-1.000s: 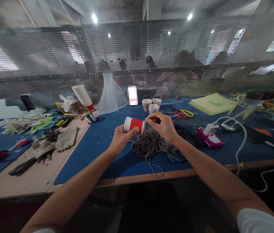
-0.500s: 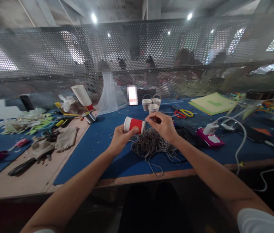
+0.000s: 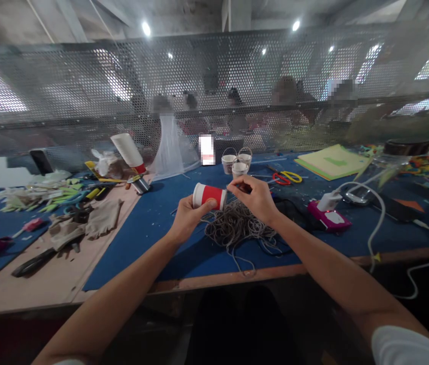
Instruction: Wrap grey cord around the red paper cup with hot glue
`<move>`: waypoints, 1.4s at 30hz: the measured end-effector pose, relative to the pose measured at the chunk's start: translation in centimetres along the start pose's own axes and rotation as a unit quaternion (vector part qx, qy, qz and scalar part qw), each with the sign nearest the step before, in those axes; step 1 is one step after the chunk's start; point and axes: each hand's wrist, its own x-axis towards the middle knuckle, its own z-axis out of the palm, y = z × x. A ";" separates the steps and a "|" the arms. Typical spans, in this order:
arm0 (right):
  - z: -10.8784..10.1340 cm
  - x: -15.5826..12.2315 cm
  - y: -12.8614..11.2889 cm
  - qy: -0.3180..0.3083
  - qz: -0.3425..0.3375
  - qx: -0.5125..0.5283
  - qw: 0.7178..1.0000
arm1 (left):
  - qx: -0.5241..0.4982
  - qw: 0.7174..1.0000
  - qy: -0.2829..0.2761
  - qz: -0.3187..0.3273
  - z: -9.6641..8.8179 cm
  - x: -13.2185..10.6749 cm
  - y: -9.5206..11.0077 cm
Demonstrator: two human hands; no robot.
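Observation:
My left hand (image 3: 187,217) is wrapped round a red and white paper cup (image 3: 214,196), which lies tilted on its side above the table. Close to the cup's right end, my right hand (image 3: 252,197) has its thumb and forefinger pinched together. Whatever sits in that pinch is too small to make out. Below both hands lies a tangled heap of grey cord (image 3: 233,225), one loop trailing toward the table's front edge. Just beyond the right hand stand several small white cups (image 3: 240,169), with thin looped handles showing on some.
Red and yellow-handled scissors (image 3: 288,177) lie behind the cord. A magenta device (image 3: 330,218) with a white charger and cables is at right, near a clear jar (image 3: 377,175). Stacked paper cups (image 3: 126,149) lean at left, near work gloves (image 3: 103,218). A perforated screen (image 3: 214,76) stands behind.

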 end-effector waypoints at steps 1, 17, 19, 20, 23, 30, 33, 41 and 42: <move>0.0 0.0 0.0 -0.001 -0.001 0.001 1.000 | 0.001 1.000 0.000 0.000 0.0 0.0 0.0; 0.1 0.0 0.3 -0.008 -0.001 0.009 1.000 | -0.013 1.000 0.004 0.001 0.0 0.0 -0.1; 0.1 0.0 0.2 -0.013 0.002 0.009 1.000 | -0.013 1.000 0.001 0.003 -0.1 0.1 -0.3; 0.0 0.0 0.2 -0.015 0.003 0.009 1.000 | -0.013 1.000 0.000 0.005 -0.1 0.1 -0.4; 0.0 0.0 0.2 -0.016 0.006 0.007 1.000 | -0.015 1.000 -0.006 0.006 -0.2 0.1 -0.6; 0.0 -0.1 0.2 -0.021 0.001 0.009 1.000 | -0.020 1.000 -0.015 0.000 -0.2 0.1 -0.6; -0.1 -0.1 0.2 -0.026 0.006 0.011 1.000 | -0.024 1.000 -0.015 -0.003 -0.2 0.1 -0.5; 0.0 0.0 0.0 -0.011 -0.003 0.013 1.000 | -0.029 0.999 -0.019 -0.005 -0.2 0.2 -0.7; 0.0 0.0 0.0 -0.008 -0.006 0.013 1.000 | -0.028 0.999 -0.020 -0.004 -0.2 0.2 -0.7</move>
